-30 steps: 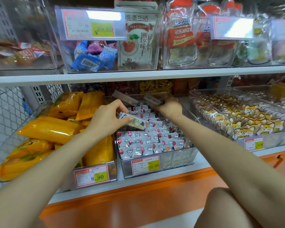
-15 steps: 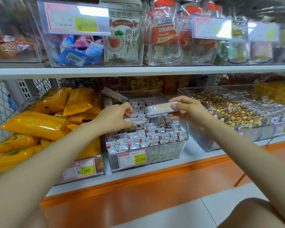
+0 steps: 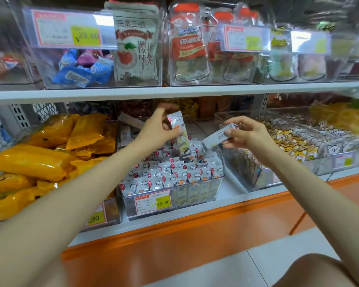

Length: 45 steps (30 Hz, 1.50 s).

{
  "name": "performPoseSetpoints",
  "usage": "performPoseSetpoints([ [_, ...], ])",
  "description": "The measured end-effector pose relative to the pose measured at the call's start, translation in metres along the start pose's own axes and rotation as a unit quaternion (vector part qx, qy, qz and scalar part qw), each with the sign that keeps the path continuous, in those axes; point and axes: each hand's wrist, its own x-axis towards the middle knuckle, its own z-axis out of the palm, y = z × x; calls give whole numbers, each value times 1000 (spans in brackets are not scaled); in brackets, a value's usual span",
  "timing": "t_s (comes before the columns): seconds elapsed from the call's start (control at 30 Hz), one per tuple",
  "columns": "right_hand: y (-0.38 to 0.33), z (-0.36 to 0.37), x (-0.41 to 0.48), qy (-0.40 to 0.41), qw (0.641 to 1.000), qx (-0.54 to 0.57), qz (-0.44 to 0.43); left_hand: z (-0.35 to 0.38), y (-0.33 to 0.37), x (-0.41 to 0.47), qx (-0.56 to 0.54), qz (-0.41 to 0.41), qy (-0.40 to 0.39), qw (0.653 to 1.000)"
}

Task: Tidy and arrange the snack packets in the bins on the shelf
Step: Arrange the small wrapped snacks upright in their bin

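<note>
In the lower centre, the clear plastic bin [image 3: 221, 170] is holding tidy rows of small silver snack packets [image 3: 170, 175] at its front. Just above them, we are now lifting both hands out of the bin, where a second ago they were down among the rows. Our left hand [image 3: 158, 129] is pinching an upright silver packet [image 3: 179, 132], and our right hand [image 3: 247, 134], centre right, is gripping a tilted silver packet [image 3: 217, 137]. We are probably readying both for the looser back rows.
</note>
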Motion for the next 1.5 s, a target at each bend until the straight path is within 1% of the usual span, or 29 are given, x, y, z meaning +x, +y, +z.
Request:
performPoseSetpoints([
  [0.1, 2, -4, 3, -27, 999, -4, 30, 10, -4, 1, 7, 7, -11, 1000],
  [0.2, 3, 0, 4, -18, 999, -21, 27, 20, -8, 2, 13, 13, -23, 1000],
  [0.3, 5, 4, 4, -8, 994, -110, -8, 29, -12, 2, 70, 13, -50, 996],
  [0.4, 9, 8, 5, -4, 974, -219, -55, 33, -19, 3, 183, 13, -91, 979],
  [0.47, 12, 11, 10, -9, 949, -298, -101, 33, -24, 4, 243, -1, -109, 964],
  [0.53, 15, 15, 15, -23, 919, -369, -139, 32, -26, 6, 246, -7, -124, 961],
  [0.6, 16, 20, 20, -50, 898, -410, -151, 31, -25, 8, 241, -10, -145, 960],
  [0.73, 18, 33, 29, -110, 852, -487, -155, 28, -24, 11, 241, -8, -197, 950],
  [0.8, 21, 38, 33, -134, 829, -524, -141, 28, -22, 10, 239, -13, -217, 946],
  [0.87, 25, 42, 36, -137, 800, -570, -126, 29, -19, 11, 247, -25, -236, 940],
  [0.93, 28, 45, 38, -133, 784, -595, -116, 30, -20, 13, 244, -34, -242, 938],
  [1.0, 28, 46, 40, -132, 785, -596, -107, 31, -24, 17, 233, -47, -233, 943],
  [1.07, 29, 46, 43, -143, 783, -597, -101, 31, -27, 21, 239, -53, -235, 941],
  [1.2, 27, 49, 47, -173, 769, -609, -91, 26, -29, 25, 216, -62, -265, 938],
  [1.27, 27, 49, 47, -164, 778, -599, -94, 25, -28, 25, 209, -65, -276, 936],
  [1.33, 29, 51, 46, -151, 792, -583, -97, 27, -29, 25, 253, -51, -277, 925],
  [1.4, 33, 53, 45, -153, 789, -587, -100, 32, -29, 24, 334, -26, -268, 903],
  [1.43, 35, 53, 45, -158, 786, -589, -102, 34, -30, 23, 358, -16, -263, 896],
  [1.5, 36, 53, 45, -167, 787, -585, -102, 34, -31, 24, 354, -16, -264, 897],
])
